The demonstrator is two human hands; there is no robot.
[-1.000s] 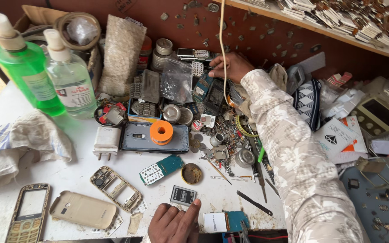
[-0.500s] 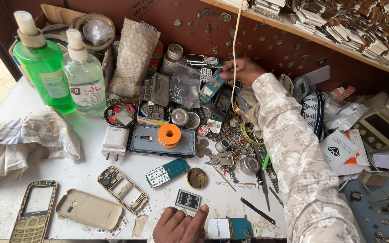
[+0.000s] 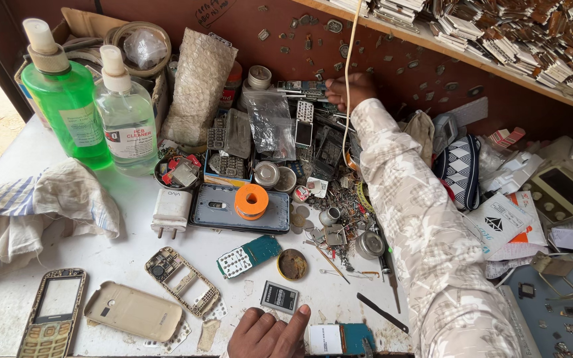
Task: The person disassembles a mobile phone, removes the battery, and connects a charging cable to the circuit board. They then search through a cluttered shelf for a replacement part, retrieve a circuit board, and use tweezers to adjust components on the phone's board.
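**A:** Broadly, what covered the white worktop (image 3: 134,255), largest item first?

**B:** A crumpled, soft cloth (image 3: 31,215) lay at the left edge. Behind it stood two translucent plastic pump bottles, one of green liquid (image 3: 67,116) and one of clear liquid (image 3: 127,122). A dimpled bubble-wrap pouch (image 3: 200,86) leaned upright against the back wall. A flat, dark rectangular phone back (image 3: 230,209) carried an orange spool (image 3: 252,201) on top. A smooth beige rear cover (image 3: 134,310) lay near the front edge, beside a gold keypad frame (image 3: 51,318) and a bare circuit frame (image 3: 182,282).

**A:** Where was the right hand?

**B:** The right hand (image 3: 351,89), in a patterned fabric sleeve (image 3: 432,238), reached to the back of the bench, at the pile of phone parts (image 3: 313,136) below a hanging cream cable (image 3: 347,73). The fingers were curled at the pile's far edge, beside a narrow circuit board (image 3: 300,86); whether they gripped anything could not be determined.

**A:** And the left hand?

**B:** The left hand (image 3: 266,335) rested at the front edge, fingers loosely extended and holding nothing. One fingertip lay just beside a small, flat grey battery (image 3: 280,296).

**A:** Smaller items?

**B:** A teal keypad board (image 3: 250,256), a round tin of brown paste (image 3: 292,264), and a black tweezer (image 3: 381,313).
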